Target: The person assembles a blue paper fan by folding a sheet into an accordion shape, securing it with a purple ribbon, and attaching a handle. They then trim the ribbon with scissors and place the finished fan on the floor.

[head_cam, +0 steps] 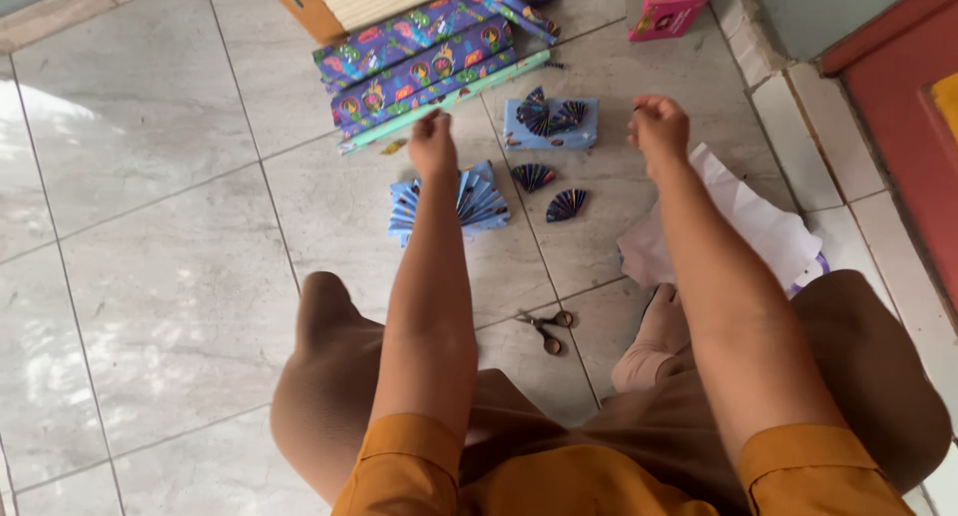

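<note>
I sit on a tiled floor with both arms stretched forward. My left hand [432,142] is closed, knuckles up, just above a pleated blue paper fan [477,202] lying on the floor. My right hand [658,129] is also closed, hovering to the right of a small box wrapped in blue paper [584,127] with a dark fan on top. Whether either hand pinches something thin, I cannot tell. Two small dark folded fans [532,177] [566,206] lie between my hands.
Rolls of patterned blue wrapping paper [419,62] lie at the back beside a wooden frame [304,12]. A pink box [667,5] stands far right. White paper [758,227] lies under my right arm. Scissors [547,328] rest by my knees. A red door [898,107] is at right.
</note>
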